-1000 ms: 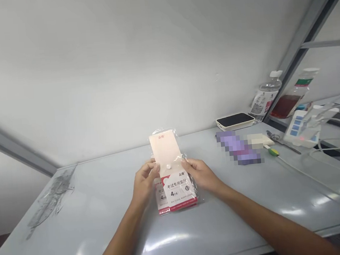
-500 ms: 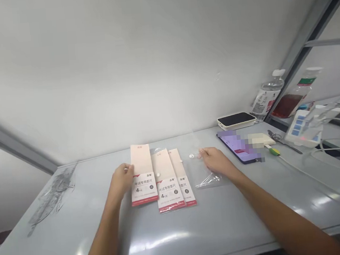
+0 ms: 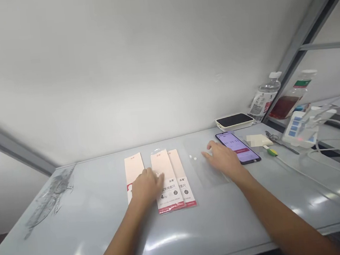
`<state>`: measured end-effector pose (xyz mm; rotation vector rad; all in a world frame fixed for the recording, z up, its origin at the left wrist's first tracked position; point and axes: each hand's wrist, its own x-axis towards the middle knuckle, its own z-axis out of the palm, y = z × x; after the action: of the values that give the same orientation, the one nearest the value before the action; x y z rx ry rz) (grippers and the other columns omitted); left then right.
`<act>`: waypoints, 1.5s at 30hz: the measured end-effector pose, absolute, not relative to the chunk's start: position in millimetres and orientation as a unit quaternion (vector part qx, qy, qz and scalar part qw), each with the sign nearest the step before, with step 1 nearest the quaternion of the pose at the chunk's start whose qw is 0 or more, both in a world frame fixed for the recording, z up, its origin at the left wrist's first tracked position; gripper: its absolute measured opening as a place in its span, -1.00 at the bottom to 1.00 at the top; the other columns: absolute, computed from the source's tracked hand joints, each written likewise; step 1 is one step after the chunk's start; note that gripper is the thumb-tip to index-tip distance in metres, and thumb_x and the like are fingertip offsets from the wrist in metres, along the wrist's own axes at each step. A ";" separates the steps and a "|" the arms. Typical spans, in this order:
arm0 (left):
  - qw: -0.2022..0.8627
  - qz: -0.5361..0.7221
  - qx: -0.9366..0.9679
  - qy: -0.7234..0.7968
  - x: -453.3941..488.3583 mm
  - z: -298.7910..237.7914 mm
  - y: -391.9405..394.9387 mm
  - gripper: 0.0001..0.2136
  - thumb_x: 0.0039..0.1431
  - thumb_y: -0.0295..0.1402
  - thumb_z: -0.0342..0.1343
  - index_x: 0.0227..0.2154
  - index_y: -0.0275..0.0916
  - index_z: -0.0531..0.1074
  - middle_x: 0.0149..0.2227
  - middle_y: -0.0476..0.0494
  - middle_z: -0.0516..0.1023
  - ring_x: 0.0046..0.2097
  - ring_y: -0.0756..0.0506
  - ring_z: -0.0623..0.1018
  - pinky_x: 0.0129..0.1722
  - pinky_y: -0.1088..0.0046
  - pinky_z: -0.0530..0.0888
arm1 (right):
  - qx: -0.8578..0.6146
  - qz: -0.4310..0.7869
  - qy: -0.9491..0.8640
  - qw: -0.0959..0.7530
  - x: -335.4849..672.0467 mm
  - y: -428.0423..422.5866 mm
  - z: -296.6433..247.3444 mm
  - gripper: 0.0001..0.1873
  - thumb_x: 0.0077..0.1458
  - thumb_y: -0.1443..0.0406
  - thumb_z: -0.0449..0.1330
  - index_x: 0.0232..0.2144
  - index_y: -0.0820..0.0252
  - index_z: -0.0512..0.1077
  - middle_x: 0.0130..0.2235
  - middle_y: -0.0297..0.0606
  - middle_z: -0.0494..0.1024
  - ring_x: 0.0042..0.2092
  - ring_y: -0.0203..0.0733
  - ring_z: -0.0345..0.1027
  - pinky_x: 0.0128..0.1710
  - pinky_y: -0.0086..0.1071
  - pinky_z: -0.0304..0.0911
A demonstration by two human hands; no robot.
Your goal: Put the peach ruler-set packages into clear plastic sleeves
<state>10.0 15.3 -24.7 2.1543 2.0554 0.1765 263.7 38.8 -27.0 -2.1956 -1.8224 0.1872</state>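
Three pink and white packets with red bottom edges lie side by side on the grey table (image 3: 76, 215). My left hand (image 3: 147, 187) lies on them with fingers spread, covering the lower part of the left packet (image 3: 132, 168) and touching the middle packet (image 3: 165, 179). The right packet (image 3: 182, 178) lies partly under the middle one. My right hand (image 3: 223, 158) rests flat and open on an empty clear plastic sleeve (image 3: 205, 168), which has a white snap button (image 3: 193, 157) near its top.
A phone with a lit screen (image 3: 237, 147) lies just right of my right hand. Behind it are a cream device with a dark top (image 3: 235, 121), two bottles (image 3: 264, 97), a pale block (image 3: 257, 140), scissors (image 3: 280, 141), a power strip (image 3: 299, 129) and cables (image 3: 323, 146).
A second ago both hands held a packet in its clear sleeve. The packet came out, my left hand laid it at the left of the row, and my right hand set the empty sleeve down to the right.
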 end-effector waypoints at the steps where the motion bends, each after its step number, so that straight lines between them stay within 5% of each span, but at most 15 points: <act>1: 0.075 0.059 0.729 0.678 10.7 -25.6 15.1 -0.66 0.12 -0.09 -0.24 -0.52 -0.23 0.26 -0.42 -0.20 0.42 -0.43 -0.15 0.44 -0.48 0.40 0.24 | -0.737 0.076 -0.646 0.183 260.2 36.9 -24.8 -0.72 0.08 0.10 -0.04 -0.35 0.17 0.29 -0.41 -0.25 0.42 -0.37 -0.17 0.31 -0.46 -0.39 0.05; 4: 0.064 0.071 0.742 0.663 7.5 -25.5 15.8 -0.69 0.16 -0.24 -0.27 -0.55 -0.22 0.26 -0.47 -0.17 0.40 -0.48 -0.11 0.41 -0.49 0.42 0.22 | -0.651 0.124 -0.687 0.299 243.8 27.7 -19.9 -0.61 0.12 0.05 -0.13 -0.54 0.14 0.28 -0.59 -0.37 0.32 -0.51 -0.27 0.20 -0.51 -0.43 0.01; 7: 0.057 0.088 0.742 0.662 5.7 -24.0 15.6 -0.70 0.17 -0.28 -0.27 -0.58 -0.22 0.24 -0.50 -0.14 0.39 -0.51 -0.08 0.38 -0.51 0.43 0.19 | -0.605 0.176 -0.703 0.328 221.9 15.3 -18.8 -0.55 0.10 0.00 -0.11 -0.62 0.14 0.26 -0.65 -0.39 0.30 -0.56 -0.30 0.16 -0.52 -0.43 0.01; 14: 0.094 0.208 0.745 0.627 20.8 -24.4 5.1 -0.67 0.21 -0.25 -0.28 -0.56 -0.21 0.26 -0.51 -0.10 0.40 -0.48 -0.05 0.39 -0.50 0.44 0.24 | -0.540 0.388 -0.672 0.325 185.3 -8.2 -23.5 -0.57 -0.02 -0.03 0.05 -0.31 0.17 0.42 -0.48 -0.30 0.50 -0.48 -0.24 0.32 -0.46 -0.41 0.14; 19: 0.136 0.270 0.772 0.559 31.6 -26.8 -4.8 -0.73 0.21 -0.28 -0.22 -0.36 -0.21 0.39 -0.34 -0.15 0.49 -0.33 -0.08 0.46 -0.37 0.38 0.36 | -0.466 0.505 -0.625 0.370 179.9 -9.9 -25.8 -0.68 0.05 0.13 0.01 -0.49 0.25 0.39 -0.48 -0.27 0.47 -0.48 -0.26 0.29 -0.54 -0.45 0.13; 26: 0.115 0.271 0.828 0.477 28.8 -30.6 -5.9 -0.72 0.21 -0.34 -0.23 -0.09 -0.14 0.30 -0.24 -0.15 0.49 -0.32 -0.06 0.48 -0.39 0.42 0.39 | -0.496 0.464 -0.619 0.394 187.9 -9.1 -19.4 -0.75 0.04 0.26 -0.05 -0.62 0.19 0.24 -0.57 -0.34 0.35 -0.52 -0.29 0.22 -0.57 -0.45 0.07; 35: 0.119 0.187 0.876 0.428 21.9 -14.3 -7.7 -0.73 0.19 -0.41 -0.25 -0.47 -0.17 0.34 -0.57 -0.02 0.33 -0.57 0.01 0.25 -0.59 0.48 0.11 | -0.480 0.347 -0.733 0.335 190.5 -17.1 -13.1 -0.76 0.06 0.34 -0.10 -0.63 0.17 0.13 -0.55 -0.34 0.33 -0.51 -0.32 0.18 -0.56 -0.46 0.04; 45: 0.172 0.260 0.798 0.515 29.6 -20.4 -9.0 -0.74 0.07 -0.38 -0.11 -0.70 -0.23 0.27 -0.69 0.04 0.23 -0.59 0.06 0.20 -0.57 0.52 0.13 | -0.456 0.354 -0.740 0.344 186.4 -19.6 -12.8 -0.76 0.06 0.33 -0.06 -0.63 0.18 0.19 -0.57 -0.38 0.30 -0.53 -0.34 0.17 -0.55 -0.46 0.04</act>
<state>29.6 -9.0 -20.4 2.2662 1.4621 0.7368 186.4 -19.6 -12.8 -1.1851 -1.9225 0.9205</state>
